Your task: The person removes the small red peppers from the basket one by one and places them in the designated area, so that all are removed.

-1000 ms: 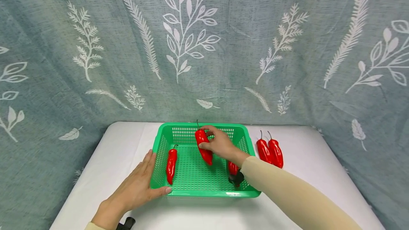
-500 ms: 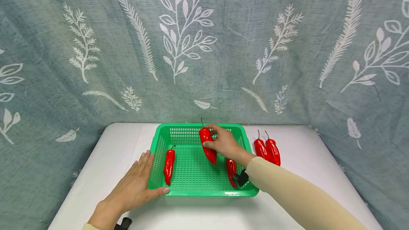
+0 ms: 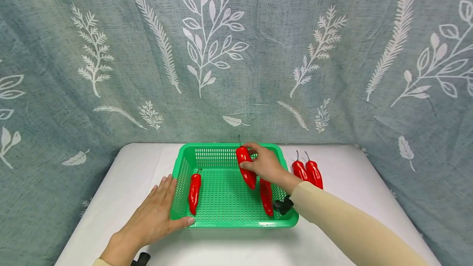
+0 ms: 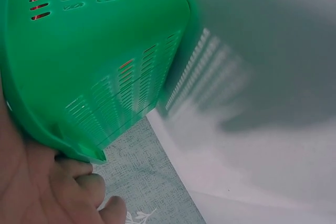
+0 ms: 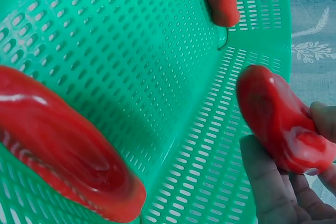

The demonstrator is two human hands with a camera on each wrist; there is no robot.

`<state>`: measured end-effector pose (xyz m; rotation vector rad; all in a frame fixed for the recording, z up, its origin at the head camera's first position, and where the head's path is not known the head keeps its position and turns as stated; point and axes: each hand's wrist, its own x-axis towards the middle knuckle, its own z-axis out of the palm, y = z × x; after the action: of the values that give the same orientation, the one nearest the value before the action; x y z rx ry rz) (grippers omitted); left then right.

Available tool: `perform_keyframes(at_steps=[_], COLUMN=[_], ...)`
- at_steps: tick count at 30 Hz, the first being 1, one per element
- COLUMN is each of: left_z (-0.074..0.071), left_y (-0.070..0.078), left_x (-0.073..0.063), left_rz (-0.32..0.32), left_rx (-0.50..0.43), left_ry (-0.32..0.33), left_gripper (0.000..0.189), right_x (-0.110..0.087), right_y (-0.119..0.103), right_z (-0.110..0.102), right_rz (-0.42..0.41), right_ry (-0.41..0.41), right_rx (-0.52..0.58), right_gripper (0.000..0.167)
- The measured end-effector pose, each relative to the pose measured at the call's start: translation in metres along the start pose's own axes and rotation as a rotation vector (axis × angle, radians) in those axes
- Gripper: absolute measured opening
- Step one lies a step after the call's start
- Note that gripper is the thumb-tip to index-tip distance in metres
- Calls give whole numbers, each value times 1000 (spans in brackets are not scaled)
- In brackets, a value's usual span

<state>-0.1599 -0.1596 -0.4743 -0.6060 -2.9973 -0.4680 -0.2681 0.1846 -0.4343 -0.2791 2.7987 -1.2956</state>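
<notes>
My right hand (image 3: 269, 164) pinches a red pepper (image 3: 246, 168) between thumb and fingers, holding it tilted, stem up, over the back right half of a green plastic basket (image 3: 236, 224). The right wrist view shows this pepper (image 5: 268, 111) close to the perforated back wall. Flat against the basket's front left corner rests my left hand (image 3: 151, 216), fingers straight along the left side and thumb on the front rim. Inside the basket, one red pepper (image 3: 194, 194) lies by the left wall and another red pepper (image 3: 266, 198) toward the right wall, below my right wrist.
Two more red peppers (image 3: 313, 173) lie side by side on the white table (image 3: 354, 200), just right of the basket and partly covered by my right sleeve (image 3: 332, 221). A grey-green leaf-patterned cloth (image 3: 258, 73) hangs behind the table.
My right hand has carried its pepper a little to the right over the basket, so more of the pepper lying below shows. The left hand stays on the corner. The head view has shifted slightly.
</notes>
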Motion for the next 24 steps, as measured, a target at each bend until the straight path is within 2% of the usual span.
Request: perform_keyframes(at_steps=[8, 16, 24], left_z=[1, 1, 2], left_y=[0, 0, 0], left_x=[1, 1, 0], left_rz=[5, 0, -20], left_rx=[-35, -51, -81], left_ry=[-1, -5, -31], left_gripper=[125, 122, 125], right_x=[-7, -14, -20], right_y=[3, 4, 5], right_z=[-11, -23, -50], right_rz=[-17, -10, 16], right_ry=[21, 53, 58], right_rx=[47, 13, 0], right_gripper=[62, 58, 62])
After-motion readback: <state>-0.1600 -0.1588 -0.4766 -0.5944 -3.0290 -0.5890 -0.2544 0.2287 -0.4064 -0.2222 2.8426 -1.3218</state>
